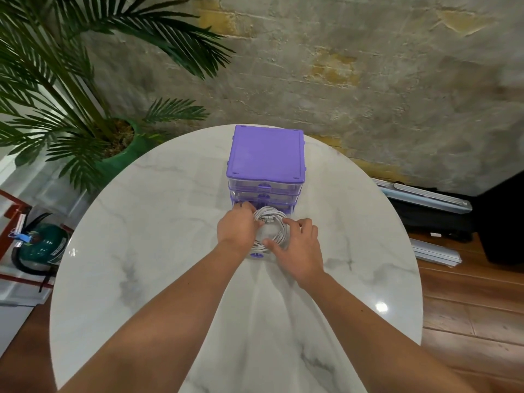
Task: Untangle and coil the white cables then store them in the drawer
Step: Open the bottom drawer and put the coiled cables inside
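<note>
A coil of white cables (274, 226) lies in the pulled-out bottom drawer (257, 255) of a purple drawer unit (266, 154) at the far middle of the round marble table (141, 251). My left hand (236, 226) presses on the coil's left side, fingers curled over it near the connectors. On the coil's right side rests my right hand (297, 248), thumb on the lower loops and fingers spread over the right edge. Both hands hide most of the drawer; only its purple front handle shows.
The unit's two upper clear drawers (265, 190) are closed. A potted palm (85, 109) stands beyond the table's left edge, a green extinguisher (42, 245) on the floor at left. Black cases and metal rails (431, 211) lie on the floor at right.
</note>
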